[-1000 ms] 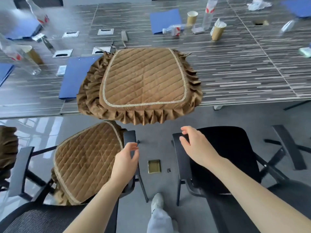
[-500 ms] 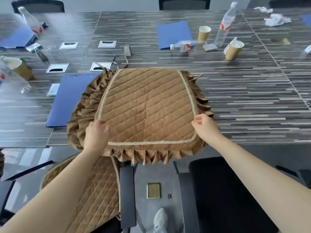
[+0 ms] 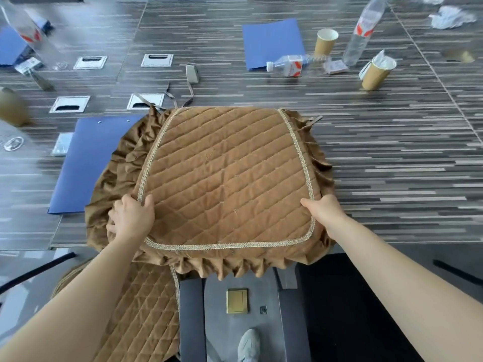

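A brown quilted chair cushion [image 3: 227, 176] with a ruffled skirt and pale braid trim lies on the striped table [image 3: 392, 178], its near edge hanging over the table's front. My left hand [image 3: 130, 218] grips its near left corner, thumb on top and fingers under the edge. At the near right corner my right hand [image 3: 325, 211] grips the edge the same way. Thin ties trail from the cushion's far side. Below the table on the left, a chair wears a second brown cushion [image 3: 141, 317]. A bare black chair [image 3: 347, 309] stands below on the right.
A blue folder [image 3: 86, 163] lies under the cushion's left ruffle; another blue folder [image 3: 271, 45] is farther back. Paper cups [image 3: 325, 41], a lying bottle [image 3: 290, 65], an upright bottle [image 3: 364, 30] and crumpled tissue [image 3: 449, 17] sit at the back right. Metal cable hatches [image 3: 156, 60] dot the table.
Both hands rose from the chairs' armrests to the cushion on the table and took hold of its two near corners. The view tilted up and closer to the table.
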Action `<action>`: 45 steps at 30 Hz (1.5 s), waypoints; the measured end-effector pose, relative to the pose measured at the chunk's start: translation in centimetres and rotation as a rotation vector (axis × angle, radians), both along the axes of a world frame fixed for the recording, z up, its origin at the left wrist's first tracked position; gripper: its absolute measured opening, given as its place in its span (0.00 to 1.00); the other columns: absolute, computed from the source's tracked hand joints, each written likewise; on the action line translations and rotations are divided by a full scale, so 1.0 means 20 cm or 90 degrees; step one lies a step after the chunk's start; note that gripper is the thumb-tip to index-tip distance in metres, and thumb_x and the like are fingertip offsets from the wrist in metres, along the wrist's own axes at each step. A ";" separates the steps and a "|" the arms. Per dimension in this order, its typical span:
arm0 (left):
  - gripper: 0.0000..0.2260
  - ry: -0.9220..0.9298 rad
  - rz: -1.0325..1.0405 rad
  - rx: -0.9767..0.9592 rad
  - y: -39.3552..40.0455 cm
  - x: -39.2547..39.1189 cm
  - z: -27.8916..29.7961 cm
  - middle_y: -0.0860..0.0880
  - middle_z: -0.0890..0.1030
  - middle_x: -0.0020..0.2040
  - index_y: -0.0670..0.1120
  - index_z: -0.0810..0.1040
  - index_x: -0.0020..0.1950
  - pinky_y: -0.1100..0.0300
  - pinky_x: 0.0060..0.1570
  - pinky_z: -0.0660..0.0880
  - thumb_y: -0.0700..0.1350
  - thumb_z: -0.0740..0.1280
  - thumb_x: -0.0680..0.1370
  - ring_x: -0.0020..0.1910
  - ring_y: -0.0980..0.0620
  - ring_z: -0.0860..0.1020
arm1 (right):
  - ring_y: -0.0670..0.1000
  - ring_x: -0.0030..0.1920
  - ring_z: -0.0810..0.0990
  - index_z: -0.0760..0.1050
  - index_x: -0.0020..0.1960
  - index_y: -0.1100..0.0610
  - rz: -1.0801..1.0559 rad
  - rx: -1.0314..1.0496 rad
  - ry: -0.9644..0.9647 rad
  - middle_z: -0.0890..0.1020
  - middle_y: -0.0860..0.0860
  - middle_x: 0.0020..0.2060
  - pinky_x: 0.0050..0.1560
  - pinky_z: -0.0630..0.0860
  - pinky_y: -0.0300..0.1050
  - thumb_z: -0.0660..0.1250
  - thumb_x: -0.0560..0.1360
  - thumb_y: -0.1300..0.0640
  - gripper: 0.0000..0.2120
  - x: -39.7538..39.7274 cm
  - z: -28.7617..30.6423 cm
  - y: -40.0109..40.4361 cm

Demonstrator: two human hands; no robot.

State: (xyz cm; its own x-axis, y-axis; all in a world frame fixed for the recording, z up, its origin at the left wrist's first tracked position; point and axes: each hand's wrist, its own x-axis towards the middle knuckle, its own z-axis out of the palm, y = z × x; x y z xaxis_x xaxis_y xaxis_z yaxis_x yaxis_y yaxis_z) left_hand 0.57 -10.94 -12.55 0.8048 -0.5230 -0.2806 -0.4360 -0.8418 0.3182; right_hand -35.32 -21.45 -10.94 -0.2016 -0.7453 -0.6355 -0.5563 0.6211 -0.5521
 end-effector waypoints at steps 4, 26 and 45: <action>0.32 0.044 0.057 -0.042 -0.07 0.07 0.04 0.36 0.70 0.68 0.37 0.69 0.69 0.36 0.67 0.62 0.61 0.61 0.78 0.69 0.34 0.65 | 0.60 0.59 0.77 0.70 0.66 0.61 -0.040 -0.014 -0.077 0.78 0.56 0.60 0.58 0.74 0.51 0.70 0.75 0.51 0.25 -0.01 0.07 -0.05; 0.20 0.143 0.121 -0.400 0.45 -0.91 0.58 0.42 0.80 0.51 0.40 0.76 0.50 0.47 0.54 0.74 0.58 0.62 0.76 0.51 0.41 0.77 | 0.53 0.52 0.79 0.72 0.59 0.53 -0.026 -0.353 -0.119 0.79 0.49 0.53 0.55 0.76 0.51 0.65 0.78 0.57 0.10 -1.00 0.54 0.44; 0.07 0.393 0.017 -0.078 1.21 -2.41 0.52 0.41 0.78 0.43 0.42 0.78 0.54 0.56 0.35 0.69 0.40 0.65 0.77 0.36 0.44 0.76 | 0.37 0.50 0.80 0.77 0.57 0.53 0.150 -0.486 -0.087 0.82 0.44 0.49 0.56 0.75 0.36 0.70 0.75 0.60 0.11 -2.35 1.06 1.18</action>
State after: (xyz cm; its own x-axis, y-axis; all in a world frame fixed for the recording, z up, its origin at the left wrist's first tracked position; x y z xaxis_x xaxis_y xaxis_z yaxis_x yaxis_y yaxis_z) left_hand -47.59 13.17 -2.19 0.5276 -0.5628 -0.6363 -0.1206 -0.7911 0.5997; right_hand -82.42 2.10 10.34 0.0567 -0.9967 0.0579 -0.5228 -0.0790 -0.8488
